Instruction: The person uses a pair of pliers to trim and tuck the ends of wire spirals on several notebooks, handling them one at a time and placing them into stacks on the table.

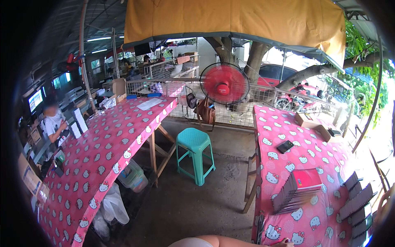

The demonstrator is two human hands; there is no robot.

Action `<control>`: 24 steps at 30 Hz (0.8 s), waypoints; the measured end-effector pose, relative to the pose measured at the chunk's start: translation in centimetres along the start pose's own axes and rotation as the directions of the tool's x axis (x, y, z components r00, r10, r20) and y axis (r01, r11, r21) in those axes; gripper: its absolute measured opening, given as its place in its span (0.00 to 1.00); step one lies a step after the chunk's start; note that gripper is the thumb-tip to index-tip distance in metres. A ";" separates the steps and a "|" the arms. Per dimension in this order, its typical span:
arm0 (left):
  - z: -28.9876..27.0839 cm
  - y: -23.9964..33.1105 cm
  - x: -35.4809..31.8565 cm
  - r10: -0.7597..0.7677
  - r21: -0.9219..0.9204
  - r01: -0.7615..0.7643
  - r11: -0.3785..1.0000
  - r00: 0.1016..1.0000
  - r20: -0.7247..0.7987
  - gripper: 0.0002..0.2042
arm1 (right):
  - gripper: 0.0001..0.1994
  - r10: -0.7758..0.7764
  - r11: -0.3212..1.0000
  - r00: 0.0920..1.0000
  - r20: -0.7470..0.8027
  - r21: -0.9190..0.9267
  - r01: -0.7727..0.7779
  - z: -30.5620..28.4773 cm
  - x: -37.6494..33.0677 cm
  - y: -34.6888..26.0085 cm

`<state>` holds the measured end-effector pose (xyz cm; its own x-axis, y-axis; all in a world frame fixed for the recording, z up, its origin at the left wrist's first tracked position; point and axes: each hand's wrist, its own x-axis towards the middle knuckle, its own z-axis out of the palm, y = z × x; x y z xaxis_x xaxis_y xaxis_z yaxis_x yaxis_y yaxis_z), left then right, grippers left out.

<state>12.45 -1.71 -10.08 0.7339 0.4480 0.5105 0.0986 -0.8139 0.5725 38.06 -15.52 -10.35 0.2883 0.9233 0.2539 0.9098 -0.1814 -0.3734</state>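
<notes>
My left forearm crosses the lower edge from the middle toward the right. My left hand (284, 243) is at the near edge of the right-hand table (269, 197), mostly cut off, so its fingers and anything in them are hidden. At the right rim a skin-toned shape, probably my right hand (384, 203), shows only in part beside standing spiral notebooks (357, 201); its grip is not visible. Closer to my left hand, a tall stack of spiral notebooks (297, 190) stands on the table with a red cover on top.
A black device (285, 147) and open cardboard boxes (307, 120) lie farther back. A green stool (194, 144) stands between this and the left table (98, 152). A red fan (224, 83) is by the wire fence. Another person (52, 123) stands beyond the left table near upright notebooks (78, 122).
</notes>
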 end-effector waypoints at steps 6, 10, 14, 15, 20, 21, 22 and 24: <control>1.3 -1.5 0.5 0.032 -0.089 -0.038 0.995 0.998 -0.062 0.15 | 0.19 -0.040 0.985 0.999 0.022 0.170 0.036 -0.3 1.3 -3.2; 2.0 -2.7 0.3 0.040 -0.138 -0.049 0.989 0.997 -0.069 0.15 | 0.17 -0.060 0.968 0.997 0.040 0.247 0.048 -0.1 1.7 -4.1; 2.9 -4.0 0.1 0.051 -0.182 -0.064 0.981 0.996 -0.074 0.14 | 0.14 -0.085 0.948 0.993 0.077 0.313 0.057 0.2 2.6 -4.5; 3.1 -4.4 -0.3 0.051 -0.187 -0.067 0.980 0.995 -0.087 0.14 | 0.14 -0.094 0.939 0.992 0.089 0.339 0.059 0.5 2.5 -4.5; 0.3 -1.8 1.4 -0.064 -0.325 0.040 0.945 0.996 -0.064 0.08 | 0.11 -0.155 0.799 0.988 0.016 0.590 0.116 0.6 3.5 -1.5; 0.7 -2.0 1.8 -0.032 -0.328 0.015 0.945 0.999 -0.044 0.08 | 0.10 -0.192 0.743 0.981 0.008 0.655 0.140 1.1 4.3 -1.3; 0.8 -2.0 2.1 -0.003 -0.342 -0.018 0.940 0.998 -0.063 0.09 | 0.10 -0.211 0.706 0.978 -0.010 0.690 0.159 1.4 4.9 -0.6; 0.4 -1.9 2.1 0.003 -0.365 -0.047 0.930 0.993 -0.120 0.10 | 0.11 -0.172 0.817 0.983 0.068 0.567 0.104 -0.1 5.7 -3.6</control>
<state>14.09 0.62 -10.39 0.6482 0.4867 0.5856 -0.1883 -0.6427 0.7426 36.48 -9.67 -7.47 0.1066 0.9616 0.2529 0.6036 0.1395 -0.7850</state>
